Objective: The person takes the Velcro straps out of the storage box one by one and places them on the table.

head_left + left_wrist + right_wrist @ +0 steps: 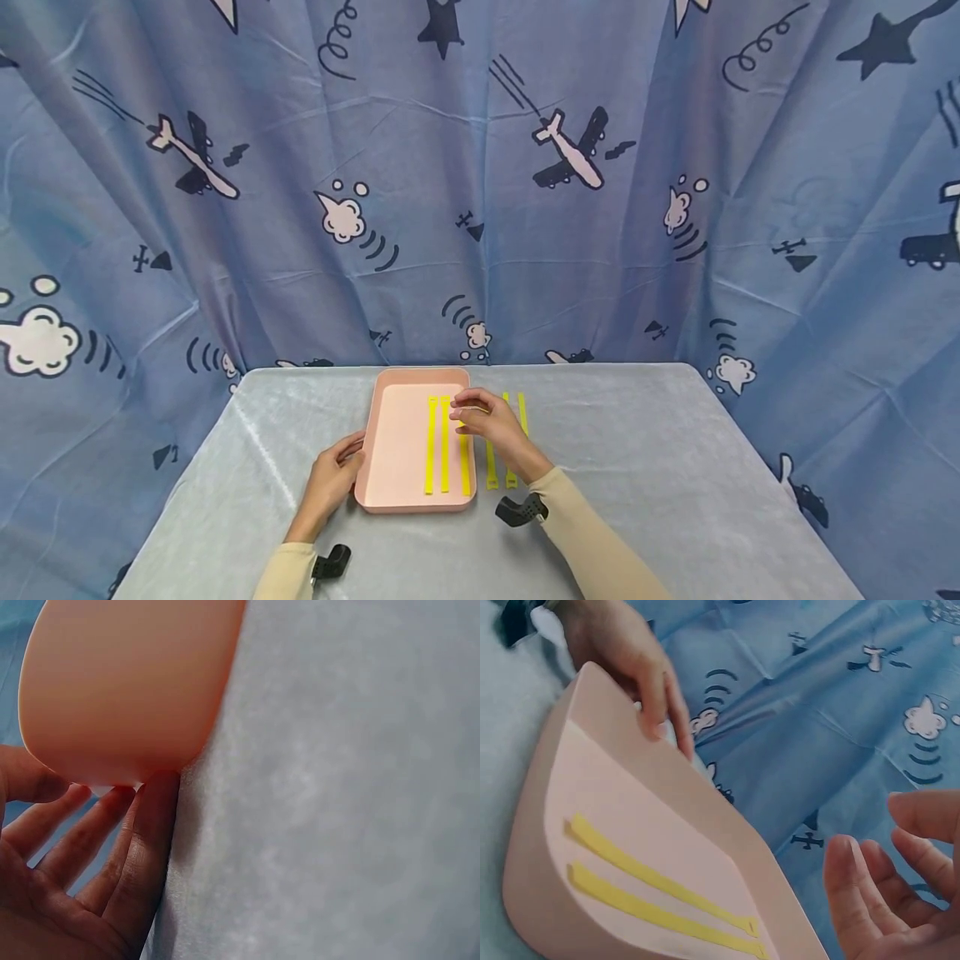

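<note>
A shallow pink tray lies on the table, with three flat yellow straps side by side in its right part. Each strap has a wider end, slotted on those where it shows. My left hand touches the tray's left side, its fingertips against the outer wall and fairly straight. Above the tray's right rim hovers my right hand, fingers loosely bent and apart, nothing between them in the right wrist view. It hides the upper part of the third strap. Two more straps lie right of the tray, partly behind that hand.
A pale grey cloth covers the table. Behind it hangs a blue curtain printed with planes and stars. Black wrist cameras are strapped to both forearms, over cream sleeves.
</note>
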`<state>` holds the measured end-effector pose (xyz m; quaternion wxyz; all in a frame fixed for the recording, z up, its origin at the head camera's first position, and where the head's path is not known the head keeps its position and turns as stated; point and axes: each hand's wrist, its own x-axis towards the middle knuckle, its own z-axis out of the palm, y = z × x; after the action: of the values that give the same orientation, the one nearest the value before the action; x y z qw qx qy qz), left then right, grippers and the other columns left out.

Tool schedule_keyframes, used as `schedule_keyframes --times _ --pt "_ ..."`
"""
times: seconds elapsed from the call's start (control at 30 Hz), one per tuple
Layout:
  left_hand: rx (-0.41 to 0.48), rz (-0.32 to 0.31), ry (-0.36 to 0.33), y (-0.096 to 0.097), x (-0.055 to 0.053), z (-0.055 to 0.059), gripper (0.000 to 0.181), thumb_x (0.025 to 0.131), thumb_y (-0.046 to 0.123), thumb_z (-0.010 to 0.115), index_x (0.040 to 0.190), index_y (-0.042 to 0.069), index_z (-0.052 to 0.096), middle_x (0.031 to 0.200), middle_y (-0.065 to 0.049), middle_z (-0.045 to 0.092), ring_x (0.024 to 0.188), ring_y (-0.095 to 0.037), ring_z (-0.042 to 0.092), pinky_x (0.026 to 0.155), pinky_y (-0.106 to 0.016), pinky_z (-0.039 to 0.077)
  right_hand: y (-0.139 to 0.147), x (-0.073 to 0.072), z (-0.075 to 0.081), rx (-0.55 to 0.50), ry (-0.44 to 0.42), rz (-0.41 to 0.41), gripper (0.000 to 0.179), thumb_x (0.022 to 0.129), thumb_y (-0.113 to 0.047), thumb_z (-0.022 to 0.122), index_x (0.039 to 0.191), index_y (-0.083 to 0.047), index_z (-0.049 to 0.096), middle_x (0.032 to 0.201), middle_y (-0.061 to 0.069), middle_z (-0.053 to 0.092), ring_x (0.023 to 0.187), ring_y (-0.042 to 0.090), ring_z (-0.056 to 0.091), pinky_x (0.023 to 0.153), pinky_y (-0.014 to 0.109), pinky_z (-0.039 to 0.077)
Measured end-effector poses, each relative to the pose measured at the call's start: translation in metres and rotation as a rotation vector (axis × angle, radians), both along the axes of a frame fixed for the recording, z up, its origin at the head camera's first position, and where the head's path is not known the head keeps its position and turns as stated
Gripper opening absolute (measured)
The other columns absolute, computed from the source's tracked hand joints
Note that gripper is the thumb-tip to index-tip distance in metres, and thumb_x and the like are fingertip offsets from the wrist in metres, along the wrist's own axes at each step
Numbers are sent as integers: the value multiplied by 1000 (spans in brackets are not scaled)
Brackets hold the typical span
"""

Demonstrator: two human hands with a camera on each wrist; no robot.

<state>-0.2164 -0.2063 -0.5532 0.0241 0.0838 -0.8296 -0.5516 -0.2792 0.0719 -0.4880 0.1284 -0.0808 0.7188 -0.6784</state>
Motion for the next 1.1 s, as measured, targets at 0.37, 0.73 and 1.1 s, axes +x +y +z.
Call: schedule_keyframes --times 0.37,0.73,1.1 --pt "-20 -5 5 0 2 0 42 100 17 54 142 11 54 135 -18 61 119 -32 62 88 -30 55 -17 -2 -3 125 94 79 29 93 -10 67 120 -3 60 119 17 63 102 28 66 85 39 59" --pt "-20 -11 5 1 1 2 41 100 17 54 142 12 54 136 -18 60 119 -32 62 81 -26 55 -24 -4 -2 217 206 147 26 93 -11 67 118 -11 61 117 15 63 99 22 65 85 45 59" --pt "-20 9 -6 1 -1 0 42 100 19 55 141 14 55 135 -16 61 118 -32 63 82 -25 55 -29 -10 -2 456 374 204 21 92 -15 69 113 -16 63 117 9 65 103 18 64 87 29 54"
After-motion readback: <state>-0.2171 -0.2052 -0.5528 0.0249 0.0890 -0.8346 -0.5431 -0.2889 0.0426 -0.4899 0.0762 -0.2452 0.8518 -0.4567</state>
